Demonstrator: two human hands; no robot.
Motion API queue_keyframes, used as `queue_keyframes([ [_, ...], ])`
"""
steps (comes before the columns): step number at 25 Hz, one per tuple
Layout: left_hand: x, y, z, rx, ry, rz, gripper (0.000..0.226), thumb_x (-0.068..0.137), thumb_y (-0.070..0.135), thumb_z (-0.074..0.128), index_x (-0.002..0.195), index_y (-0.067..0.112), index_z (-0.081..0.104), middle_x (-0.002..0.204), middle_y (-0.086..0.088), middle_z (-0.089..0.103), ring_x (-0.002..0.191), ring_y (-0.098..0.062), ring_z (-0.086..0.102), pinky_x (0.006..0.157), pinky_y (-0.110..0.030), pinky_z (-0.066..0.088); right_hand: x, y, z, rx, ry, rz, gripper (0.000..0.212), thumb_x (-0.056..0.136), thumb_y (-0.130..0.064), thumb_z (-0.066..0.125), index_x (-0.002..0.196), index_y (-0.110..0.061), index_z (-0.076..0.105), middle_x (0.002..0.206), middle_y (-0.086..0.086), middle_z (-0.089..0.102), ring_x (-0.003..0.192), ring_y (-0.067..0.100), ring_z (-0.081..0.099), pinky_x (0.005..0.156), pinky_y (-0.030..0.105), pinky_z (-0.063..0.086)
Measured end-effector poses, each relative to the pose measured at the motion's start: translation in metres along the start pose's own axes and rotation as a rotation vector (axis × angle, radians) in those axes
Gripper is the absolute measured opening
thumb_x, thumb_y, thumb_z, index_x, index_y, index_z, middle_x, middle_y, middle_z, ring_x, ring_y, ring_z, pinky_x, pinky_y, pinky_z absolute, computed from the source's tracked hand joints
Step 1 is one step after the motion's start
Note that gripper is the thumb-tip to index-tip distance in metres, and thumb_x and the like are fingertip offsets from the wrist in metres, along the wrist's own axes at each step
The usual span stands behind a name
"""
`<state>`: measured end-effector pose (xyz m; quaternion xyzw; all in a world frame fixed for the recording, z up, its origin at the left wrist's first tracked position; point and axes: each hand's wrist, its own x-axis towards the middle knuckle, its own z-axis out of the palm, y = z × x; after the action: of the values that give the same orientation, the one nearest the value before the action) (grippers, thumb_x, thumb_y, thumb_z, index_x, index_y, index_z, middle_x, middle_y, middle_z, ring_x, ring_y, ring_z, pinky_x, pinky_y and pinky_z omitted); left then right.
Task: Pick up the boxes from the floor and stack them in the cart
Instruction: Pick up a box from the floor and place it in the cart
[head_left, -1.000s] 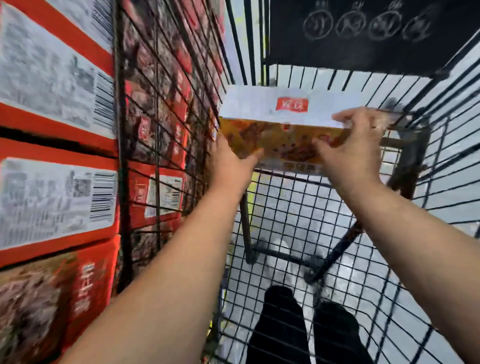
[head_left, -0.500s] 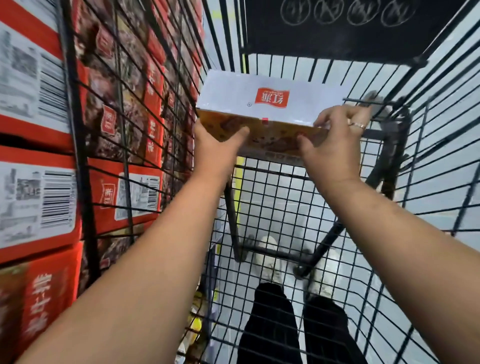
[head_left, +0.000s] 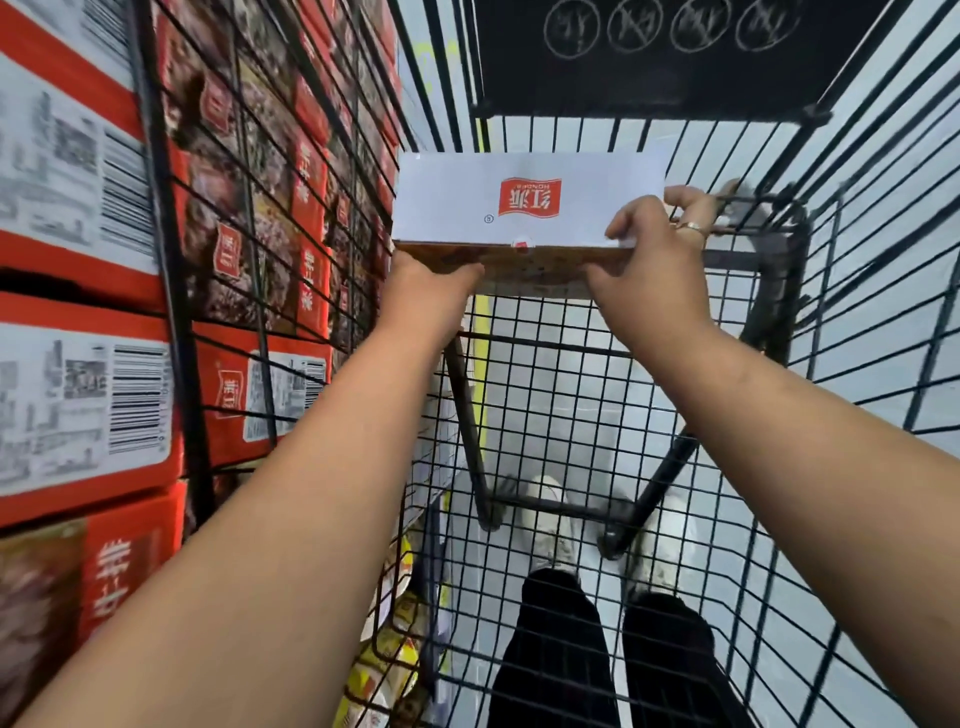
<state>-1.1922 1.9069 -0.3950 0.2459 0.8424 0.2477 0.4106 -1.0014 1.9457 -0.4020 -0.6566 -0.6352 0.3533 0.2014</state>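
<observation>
Head view: you hold the flat white-topped cardboard box (head_left: 530, 202) level, well above the black wire-mesh cart (head_left: 571, 395) floor. Your left hand (head_left: 431, 296) grips its near-left corner, your right hand (head_left: 649, 275) curls over the right edge, probably so it lands flat.

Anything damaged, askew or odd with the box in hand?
Nothing damaged. The box is level and undented between the left hand and right hand; only its red logo faces the camera upside down.
</observation>
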Motion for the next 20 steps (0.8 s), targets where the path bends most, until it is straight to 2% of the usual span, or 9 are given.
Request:
queue_keyframes([
  [3, -0.013, 0.013, -0.003, -0.13, -0.013, -0.016, 0.066, 0.068, 0.036, 0.075, 0.128, 0.017, 0.054, 0.119, 0.001, 0.065, 0.11, -0.019, 0.061, 0.101, -0.042, 0.047, -0.008, -0.009, -0.012, -0.021, -0.083, 0.063, 0.043, 0.08, -0.016, 0.075, 0.116, -0.017, 0.053, 0.149, 0.008, 0.015, 0.106, 0.011, 0.035, 0.089, 0.011, 0.032],
  [7, -0.063, 0.037, -0.005, 0.406, 0.026, 0.177, 0.09, 0.083, 0.038, 0.069, 0.152, 0.01, 0.018, 0.151, -0.013, 0.033, 0.138, -0.029, 0.033, 0.112, -0.037, 0.031, -0.029, -0.026, -0.044, -0.009, -0.102, 0.065, 0.061, 0.08, -0.022, 0.076, 0.133, -0.023, 0.047, 0.151, 0.006, 0.016, 0.126, 0.02, 0.041, 0.097, 0.017, 0.03],
  [9, -0.093, 0.053, -0.007, 0.454, -0.003, 0.322, 0.085, 0.086, 0.036, 0.067, 0.153, 0.013, 0.019, 0.154, -0.01, 0.029, 0.141, -0.025, 0.028, 0.113, -0.032, 0.025, -0.044, -0.039, -0.068, 0.025, -0.068, 0.062, 0.064, 0.079, -0.022, 0.076, 0.136, -0.024, 0.046, 0.149, 0.005, 0.02, 0.127, 0.022, 0.044, 0.101, 0.021, 0.032],
  [10, -0.104, 0.061, -0.009, 0.443, -0.015, 0.387, 0.079, 0.087, 0.034, 0.066, 0.152, 0.016, 0.024, 0.152, -0.008, 0.034, 0.139, -0.023, 0.032, 0.112, -0.031, 0.027, -0.052, -0.046, -0.08, 0.048, -0.043, 0.076, 0.065, 0.079, -0.021, 0.076, 0.137, -0.024, 0.045, 0.147, 0.005, 0.023, 0.124, 0.02, 0.045, 0.1, 0.019, 0.033],
  [13, -0.154, 0.1, -0.024, 0.389, -0.037, 0.533, 0.064, 0.089, 0.031, 0.064, 0.146, 0.027, 0.037, 0.143, -0.002, 0.045, 0.128, -0.019, 0.045, 0.106, -0.03, 0.035, -0.086, -0.073, -0.131, 0.154, 0.041, 0.089, 0.067, 0.08, -0.018, 0.075, 0.14, -0.022, 0.044, 0.142, 0.004, 0.029, 0.109, 0.006, 0.041, 0.083, -0.007, 0.02],
  [14, -0.17, 0.114, -0.029, 0.372, -0.049, 0.578, 0.063, 0.089, 0.031, 0.063, 0.146, 0.029, 0.037, 0.144, -0.001, 0.045, 0.127, -0.015, 0.045, 0.104, -0.028, 0.034, -0.098, -0.081, -0.15, 0.186, 0.079, 0.086, 0.068, 0.08, -0.019, 0.075, 0.14, -0.023, 0.043, 0.141, 0.004, 0.03, 0.105, 0.004, 0.038, 0.079, -0.008, 0.021],
  [16, -0.206, 0.138, -0.036, 0.349, -0.108, 0.658, 0.067, 0.089, 0.034, 0.064, 0.148, 0.029, 0.032, 0.148, -0.001, 0.042, 0.129, -0.008, 0.041, 0.105, -0.025, 0.033, -0.124, -0.092, -0.188, 0.223, 0.148, 0.08, 0.07, 0.08, -0.023, 0.076, 0.141, -0.025, 0.042, 0.14, 0.003, 0.032, 0.105, 0.003, 0.041, 0.085, 0.001, 0.029],
  [18, -0.239, 0.156, -0.035, 0.36, -0.176, 0.747, 0.073, 0.087, 0.038, 0.066, 0.149, 0.031, 0.028, 0.149, -0.001, 0.04, 0.135, -0.011, 0.038, 0.11, -0.035, 0.035, -0.147, -0.095, -0.22, 0.258, 0.2, 0.088, 0.072, 0.079, -0.026, 0.077, 0.141, -0.028, 0.041, 0.137, 0.001, 0.034, 0.109, 0.007, 0.048, 0.093, 0.016, 0.038],
  [20, -0.279, 0.171, -0.028, 0.401, -0.242, 0.864, 0.074, 0.087, 0.039, 0.066, 0.149, 0.032, 0.027, 0.149, -0.001, 0.041, 0.136, -0.015, 0.038, 0.111, -0.039, 0.035, -0.176, -0.091, -0.254, 0.284, 0.26, 0.089, 0.074, 0.078, -0.027, 0.077, 0.142, -0.027, 0.039, 0.135, 0.001, 0.035, 0.111, 0.009, 0.048, 0.095, 0.016, 0.037],
])
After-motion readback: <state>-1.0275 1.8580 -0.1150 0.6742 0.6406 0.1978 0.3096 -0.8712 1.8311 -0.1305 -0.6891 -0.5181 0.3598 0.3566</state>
